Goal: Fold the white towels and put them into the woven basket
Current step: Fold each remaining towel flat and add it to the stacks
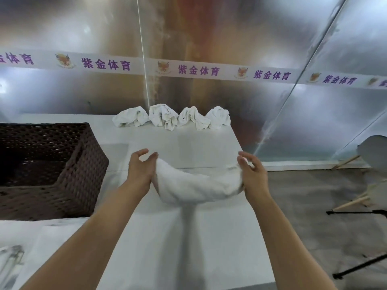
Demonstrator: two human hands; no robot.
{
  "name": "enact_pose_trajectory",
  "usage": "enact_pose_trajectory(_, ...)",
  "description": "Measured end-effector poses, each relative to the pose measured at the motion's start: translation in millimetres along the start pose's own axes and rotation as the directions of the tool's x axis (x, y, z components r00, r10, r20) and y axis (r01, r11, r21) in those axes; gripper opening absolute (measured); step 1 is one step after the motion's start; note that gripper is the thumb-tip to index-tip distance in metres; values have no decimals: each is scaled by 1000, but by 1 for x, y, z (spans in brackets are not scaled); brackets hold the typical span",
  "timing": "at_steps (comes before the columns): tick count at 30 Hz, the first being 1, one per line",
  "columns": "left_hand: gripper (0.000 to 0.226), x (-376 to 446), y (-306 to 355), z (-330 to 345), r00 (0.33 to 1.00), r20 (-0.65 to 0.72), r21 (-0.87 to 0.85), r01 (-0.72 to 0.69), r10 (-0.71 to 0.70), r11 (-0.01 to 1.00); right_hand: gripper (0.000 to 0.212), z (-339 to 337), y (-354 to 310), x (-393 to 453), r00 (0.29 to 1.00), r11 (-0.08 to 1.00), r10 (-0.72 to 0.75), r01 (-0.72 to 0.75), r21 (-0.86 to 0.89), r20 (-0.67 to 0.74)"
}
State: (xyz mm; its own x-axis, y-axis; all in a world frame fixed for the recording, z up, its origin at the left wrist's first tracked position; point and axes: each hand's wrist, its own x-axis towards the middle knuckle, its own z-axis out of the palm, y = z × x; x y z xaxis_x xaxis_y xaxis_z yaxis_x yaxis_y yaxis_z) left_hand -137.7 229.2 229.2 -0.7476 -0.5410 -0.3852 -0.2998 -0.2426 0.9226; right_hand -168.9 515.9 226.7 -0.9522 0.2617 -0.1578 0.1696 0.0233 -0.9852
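Note:
A white towel (196, 185) sags in a blurred arc above the white table (188, 237), stretched between my two hands. My left hand (140, 168) holds its left end and my right hand (252, 174) holds its right end, fingers partly spread. Several crumpled white towels (171, 118) lie in a row at the table's far edge, against the metallic wall. The dark brown woven basket (79, 174) stands on the table at the left, its inside in shadow.
The table's right edge drops to a grey floor with a chair (372, 160) on light wooden legs and black tripod legs (356, 268). A shiny metal object (10, 262) lies at the near left corner.

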Motion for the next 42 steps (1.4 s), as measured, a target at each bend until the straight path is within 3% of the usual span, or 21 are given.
enact_pose_trajectory(3,13,-8,13,-13,994,105,-147,-1,17,989,8,-3,-22,-17,995,997,32,-39,64,98)
enact_pose_trajectory(6,17,-13,25,-24,979,193,-222,-23,68,975,15,-8,-41,-30,971,986,-4,-36,163,240)
enact_pose_trajectory(9,51,-21,34,-28,929,349,-238,-40,124,970,31,-11,-55,-38,920,985,-140,166,-42,365)
enact_pose_trajectory(12,81,-32,40,-27,885,434,-65,-156,169,986,24,-7,-63,-44,903,780,-288,414,-469,317)
enact_pose_trajectory(14,71,-36,43,-27,895,366,141,-325,256,935,20,-7,-68,-45,861,610,-401,506,-610,314)
enact_pose_trajectory(16,48,-36,50,-31,891,261,316,-443,372,839,24,-8,-74,-43,807,529,-462,584,-616,368)
enact_pose_trajectory(17,42,-34,52,-34,887,223,383,-462,405,800,26,-9,-77,-41,791,542,-469,608,-580,392)
enact_pose_trajectory(19,33,-33,59,-41,863,226,448,-504,452,738,27,-10,-85,-38,809,674,-418,581,-455,414)
enact_pose_trajectory(21,10,-32,68,-48,780,360,418,-625,511,659,20,-10,-91,-32,830,750,-381,536,-388,408)
enact_pose_trajectory(22,10,-35,72,-50,727,454,422,-685,516,594,19,-9,-93,-29,824,739,-403,549,-391,398)
enact_pose_trajectory(25,55,-51,76,-51,688,627,490,-713,366,501,22,-5,-96,-22,805,709,-455,587,-391,381)
enact_pose_trajectory(26,61,-57,74,-49,681,654,552,-727,329,408,22,-4,-95,-19,803,709,-462,590,-387,377)
enact_pose_trajectory(29,62,-62,59,-33,628,731,680,-705,266,-201,21,-4,-97,-11,818,720,-434,567,-401,377)
enact_pose_trajectory(30,55,-59,53,-27,622,723,691,-656,301,-303,20,-5,-100,-9,827,727,-399,549,-413,396)
enact_pose_trajectory(31,44,-56,50,-23,613,695,717,-626,377,-305,19,-7,-104,-7,829,733,-356,534,-421,432)
enact_pose_trajectory(33,27,-51,51,-18,599,609,753,-643,520,-142,18,-16,-114,-3,805,732,-259,524,-435,534)
enact_pose_trajectory(34,26,-49,53,-18,622,586,731,-682,519,-9,19,-21,-117,0,789,721,-208,523,-455,579)
enact_pose_trajectory(36,31,-45,58,-20,693,615,635,-718,376,284,24,-28,-118,8,767,670,-84,516,-533,637)
enact_pose_trajectory(37,31,-44,59,-20,699,639,592,-713,321,375,28,-29,-116,11,758,638,-14,509,-578,652)
enact_pose_trajectory(39,26,-44,57,-18,707,644,575,-700,293,425,29,-26,-105,17,740,574,52,527,-627,670)
enact_pose_trajectory(42,15,-37,56,-16,738,620,600,-666,267,444,10,-28,-84,31,780,556,-60,544,-628,623)
